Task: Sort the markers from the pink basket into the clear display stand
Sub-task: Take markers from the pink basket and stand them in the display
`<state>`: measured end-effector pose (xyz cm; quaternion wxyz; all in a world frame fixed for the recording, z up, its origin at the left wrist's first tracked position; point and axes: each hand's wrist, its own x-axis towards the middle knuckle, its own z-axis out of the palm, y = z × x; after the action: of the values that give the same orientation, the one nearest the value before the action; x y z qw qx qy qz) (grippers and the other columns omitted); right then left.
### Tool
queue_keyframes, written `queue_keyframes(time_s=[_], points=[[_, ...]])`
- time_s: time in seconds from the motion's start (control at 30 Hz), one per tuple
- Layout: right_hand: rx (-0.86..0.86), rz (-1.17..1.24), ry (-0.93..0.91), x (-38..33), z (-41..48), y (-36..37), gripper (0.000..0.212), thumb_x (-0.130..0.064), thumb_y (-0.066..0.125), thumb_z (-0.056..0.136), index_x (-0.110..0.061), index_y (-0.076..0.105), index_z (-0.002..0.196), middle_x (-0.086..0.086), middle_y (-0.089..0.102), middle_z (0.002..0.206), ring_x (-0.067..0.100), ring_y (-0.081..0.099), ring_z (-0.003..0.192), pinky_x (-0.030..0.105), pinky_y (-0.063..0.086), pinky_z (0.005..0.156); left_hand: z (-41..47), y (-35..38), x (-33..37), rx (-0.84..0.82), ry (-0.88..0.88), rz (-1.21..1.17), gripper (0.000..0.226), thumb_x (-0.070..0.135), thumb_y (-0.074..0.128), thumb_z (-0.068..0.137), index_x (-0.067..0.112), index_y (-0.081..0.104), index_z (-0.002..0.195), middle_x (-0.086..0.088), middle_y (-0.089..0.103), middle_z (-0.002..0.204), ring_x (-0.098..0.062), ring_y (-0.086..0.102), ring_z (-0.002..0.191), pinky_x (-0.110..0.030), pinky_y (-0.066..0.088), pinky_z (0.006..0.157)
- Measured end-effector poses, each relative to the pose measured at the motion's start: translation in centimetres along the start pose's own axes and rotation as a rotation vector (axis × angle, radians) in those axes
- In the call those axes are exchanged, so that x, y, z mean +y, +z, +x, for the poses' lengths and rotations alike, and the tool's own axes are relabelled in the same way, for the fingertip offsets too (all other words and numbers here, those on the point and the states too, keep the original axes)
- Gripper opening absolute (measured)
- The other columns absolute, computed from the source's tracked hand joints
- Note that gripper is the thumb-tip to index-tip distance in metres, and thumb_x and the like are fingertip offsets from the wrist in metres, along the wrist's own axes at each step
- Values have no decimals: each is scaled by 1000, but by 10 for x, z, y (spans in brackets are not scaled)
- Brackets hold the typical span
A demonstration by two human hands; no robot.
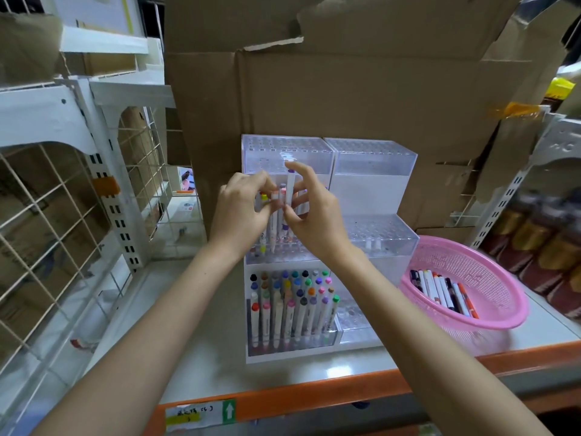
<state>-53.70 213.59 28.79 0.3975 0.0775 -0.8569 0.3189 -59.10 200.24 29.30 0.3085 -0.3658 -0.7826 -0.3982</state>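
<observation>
Cardboard sheets (345, 89) filled the top of the frame, and below them a pale shelf top (204, 341) with an orange front edge carried the work. At the centre stood the clear display stand (374, 158), stepped in tiers and two columns wide; its lowest left tier was packed with upright markers (292, 303), while the right column's holes were nearly all bare. The pink basket (490, 269) sat at the lower right, just beside the stand, with a loose heap of basket markers (443, 292) still lying in it.

Both hands met in front of the middle left tier. The left hand (242, 209) was curled round an upright bunch of markers (274, 229). The right hand (314, 212) pinched one purple-capped marker (290, 187), a fingertip near its cap and the thumb low on the barrel.

The likeliest trouble was the bunch – pulling one marker free could loosen the left hand's grip, and the rest might fan out and drop onto the full tier below or roll off the shelf edge. The target holes were hidden behind the hands and hard to read in clear plastic, so a marker could catch a rim and tip – or land in the wrong slot.
</observation>
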Motion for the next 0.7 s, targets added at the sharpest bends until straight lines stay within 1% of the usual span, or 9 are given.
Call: queue_keyframes(time_s=[0.03,0.1,0.27,0.37,0.47,0.53,0.63,0.67,0.7], points=[[-1,7,7,0,0,0,60,1,68,82,-13,44,135,-6,53,87,6,58,69,12,49,64,-1,0,0,0,14,14,16,12,77,77,12,62,84,5,62,85,-17,55,88,-33,40,75],[-2,15,20,-1,-1,0,60,1,68,82,-13,45,135,-6,52,88,4,57,69,10,48,64,-3,2,-1,12,25,36,16,12,77,76,12,63,84,2,65,86,-20,56,90,-34,37,77],[-5,24,31,-1,-4,0,61,4,67,80,-16,46,135,-7,52,90,12,61,72,17,52,62,-8,5,-4,19,51,102,21,13,79,73,10,61,84,-3,65,88,-24,55,93,-34,37,75],[-1,22,31,-1,-5,2,61,4,67,81,-17,47,135,-9,51,89,12,60,73,16,51,63,-8,4,-5,32,96,162,23,13,80,71,9,62,84,-5,63,88,-24,53,91,-31,35,73],[2,12,36,0,-4,1,61,4,67,80,-17,47,134,-7,53,86,12,60,73,13,50,63,-9,3,-6,26,142,203,25,13,81,71,6,63,87,-6,60,91,-22,49,90,-35,41,72],[-1,15,37,-1,-4,1,61,4,66,80,-18,47,134,-2,56,85,13,61,74,15,51,64,-9,2,-7,11,173,227,27,12,81,71,5,64,90,-7,59,92,-22,49,90,-38,45,73],[-9,4,41,-1,-6,4,62,2,67,82,-19,44,135,-1,57,83,11,61,71,16,53,66,-12,-3,-9,-9,250,288,28,8,79,72,4,65,97,-9,60,95,-25,51,92,-39,47,74],[-17,-4,47,0,-8,5,60,1,68,82,-19,44,134,0,58,83,11,61,71,18,54,66,-13,-6,-10,-13,274,312,29,7,76,74,4,66,100,-9,61,97,-25,52,93,-39,47,75],[-28,-11,49,1,-9,6,57,0,68,82,-19,45,132,0,59,83,11,61,70,23,56,67,-15,-8,-10,-16,290,330,30,6,74,75,4,66,104,-10,61,98,-26,52,95,-39,47,77]])
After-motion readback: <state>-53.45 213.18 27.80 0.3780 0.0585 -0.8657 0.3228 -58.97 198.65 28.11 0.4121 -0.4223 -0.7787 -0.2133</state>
